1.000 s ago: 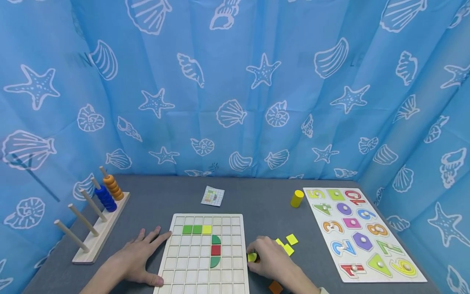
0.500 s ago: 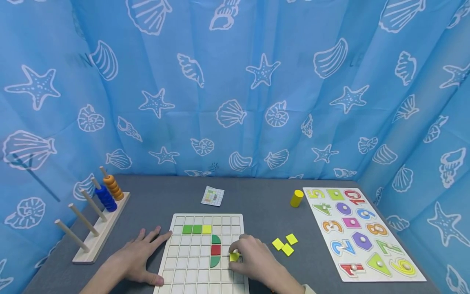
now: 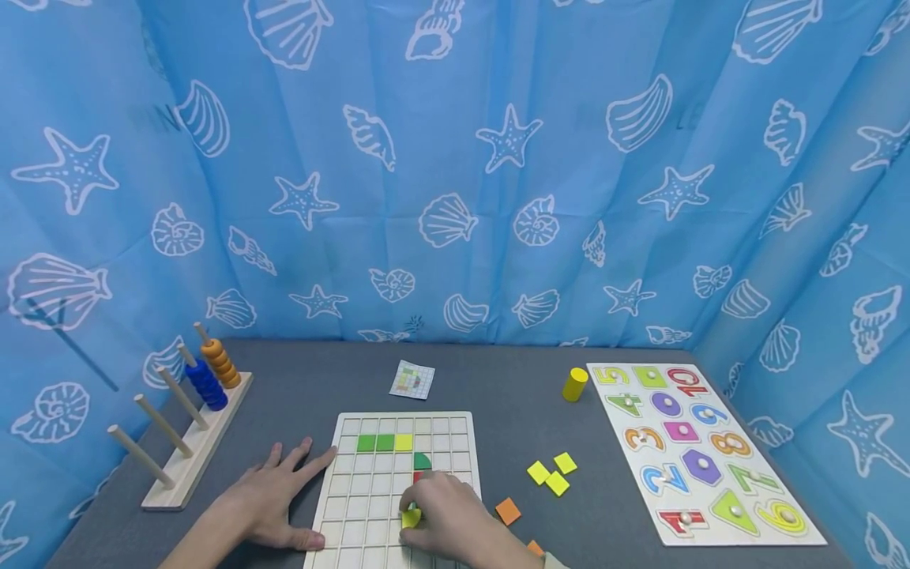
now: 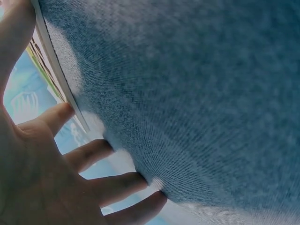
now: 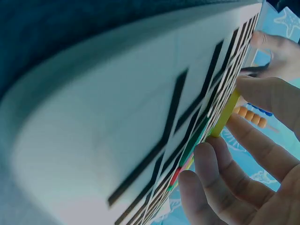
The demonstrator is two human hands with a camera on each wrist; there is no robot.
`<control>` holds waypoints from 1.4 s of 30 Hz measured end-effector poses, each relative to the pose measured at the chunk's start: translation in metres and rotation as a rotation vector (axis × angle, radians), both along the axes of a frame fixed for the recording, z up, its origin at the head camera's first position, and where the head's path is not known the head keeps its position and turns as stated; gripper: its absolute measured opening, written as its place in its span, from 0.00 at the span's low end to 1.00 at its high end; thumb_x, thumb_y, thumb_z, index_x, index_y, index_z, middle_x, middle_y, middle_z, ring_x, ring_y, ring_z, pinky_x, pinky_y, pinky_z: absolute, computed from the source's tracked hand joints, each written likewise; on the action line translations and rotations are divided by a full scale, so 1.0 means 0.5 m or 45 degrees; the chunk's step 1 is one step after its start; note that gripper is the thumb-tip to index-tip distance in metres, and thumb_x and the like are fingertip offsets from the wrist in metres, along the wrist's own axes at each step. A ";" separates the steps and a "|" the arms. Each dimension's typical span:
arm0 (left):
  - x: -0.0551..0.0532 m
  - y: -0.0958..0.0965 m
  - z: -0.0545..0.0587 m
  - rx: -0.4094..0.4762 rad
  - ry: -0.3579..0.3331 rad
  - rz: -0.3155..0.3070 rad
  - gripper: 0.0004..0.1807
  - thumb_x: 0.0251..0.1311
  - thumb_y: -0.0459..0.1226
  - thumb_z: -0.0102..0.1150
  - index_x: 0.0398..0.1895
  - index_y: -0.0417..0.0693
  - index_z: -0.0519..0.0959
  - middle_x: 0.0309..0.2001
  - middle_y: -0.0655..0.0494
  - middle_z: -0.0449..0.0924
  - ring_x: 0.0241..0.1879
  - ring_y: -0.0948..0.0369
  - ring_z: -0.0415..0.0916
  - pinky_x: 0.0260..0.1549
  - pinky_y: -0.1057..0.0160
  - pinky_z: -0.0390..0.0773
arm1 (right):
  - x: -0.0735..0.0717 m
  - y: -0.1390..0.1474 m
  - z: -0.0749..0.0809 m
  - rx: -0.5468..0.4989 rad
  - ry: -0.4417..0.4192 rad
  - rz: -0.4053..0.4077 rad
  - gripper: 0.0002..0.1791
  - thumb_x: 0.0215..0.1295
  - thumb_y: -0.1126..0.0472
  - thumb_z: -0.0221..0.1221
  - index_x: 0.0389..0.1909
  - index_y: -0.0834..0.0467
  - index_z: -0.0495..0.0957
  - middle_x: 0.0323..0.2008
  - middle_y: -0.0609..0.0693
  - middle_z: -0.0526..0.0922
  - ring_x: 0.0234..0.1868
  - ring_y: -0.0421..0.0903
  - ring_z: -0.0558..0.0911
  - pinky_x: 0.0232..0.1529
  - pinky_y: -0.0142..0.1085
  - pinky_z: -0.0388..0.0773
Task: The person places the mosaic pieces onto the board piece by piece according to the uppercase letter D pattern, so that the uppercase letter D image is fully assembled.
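Note:
A pale wooden grid board [image 3: 370, 506] lies on the table; in its cells are two green squares [image 3: 375, 442], a yellow square [image 3: 404, 442], a green quarter-round piece [image 3: 423, 461] and a red square [image 3: 418, 476] partly covered by fingers. My right hand [image 3: 451, 518] is over the board, pinching a yellow tile [image 3: 411, 518] between thumb and fingers; in the right wrist view the yellow tile [image 5: 225, 114] stands on edge by the green piece [image 5: 193, 143]. With fingers spread, my left hand [image 3: 266, 502] rests on the table, thumb and index finger touching the board's left edge.
Right of the board lie several yellow tiles [image 3: 558, 483] and orange tiles [image 3: 508, 511]. A yellow cylinder [image 3: 575, 385] stands beside a number puzzle board [image 3: 700, 454]. A bead-and-peg stand [image 3: 199, 427] is at left, a small pattern card [image 3: 411, 380] behind the board.
My right hand has carried the yellow tile leftward from beside the board to over its middle columns. An orange tile came into sight. The board shifted slightly right; my left hand moved little.

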State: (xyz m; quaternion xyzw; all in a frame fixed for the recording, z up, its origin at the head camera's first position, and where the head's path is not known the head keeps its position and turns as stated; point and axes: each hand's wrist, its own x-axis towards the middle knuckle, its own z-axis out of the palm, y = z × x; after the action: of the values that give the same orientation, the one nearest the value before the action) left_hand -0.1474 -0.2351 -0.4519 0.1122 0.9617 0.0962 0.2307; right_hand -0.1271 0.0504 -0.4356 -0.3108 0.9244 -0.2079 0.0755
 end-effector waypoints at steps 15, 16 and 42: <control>-0.005 0.002 -0.004 -0.035 0.004 0.003 0.67 0.37 0.74 0.71 0.82 0.64 0.54 0.78 0.33 0.56 0.70 0.15 0.49 0.58 0.17 0.62 | 0.005 -0.033 -0.010 0.126 0.037 0.050 0.06 0.52 0.54 0.75 0.32 0.48 0.91 0.24 0.37 0.76 0.25 0.30 0.65 0.20 0.26 0.64; -0.005 0.003 -0.004 -0.035 0.005 0.002 0.67 0.37 0.74 0.71 0.82 0.64 0.54 0.78 0.33 0.56 0.70 0.15 0.49 0.58 0.17 0.62 | 0.005 -0.033 -0.010 0.132 0.036 0.050 0.06 0.52 0.54 0.75 0.31 0.48 0.91 0.24 0.37 0.76 0.25 0.30 0.65 0.20 0.26 0.64; -0.008 0.009 -0.006 -0.041 -0.011 0.016 0.67 0.38 0.72 0.72 0.82 0.63 0.53 0.78 0.31 0.55 0.69 0.14 0.48 0.59 0.17 0.60 | 0.011 -0.012 0.008 0.077 0.103 0.073 0.09 0.55 0.56 0.75 0.38 0.46 0.91 0.29 0.38 0.81 0.27 0.28 0.69 0.21 0.23 0.64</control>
State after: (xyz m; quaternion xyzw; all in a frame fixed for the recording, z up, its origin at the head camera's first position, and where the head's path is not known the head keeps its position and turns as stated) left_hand -0.1515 -0.2305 -0.4548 0.1018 0.9628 0.0825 0.2362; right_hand -0.1218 0.0443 -0.4319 -0.3430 0.9232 -0.1648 0.0535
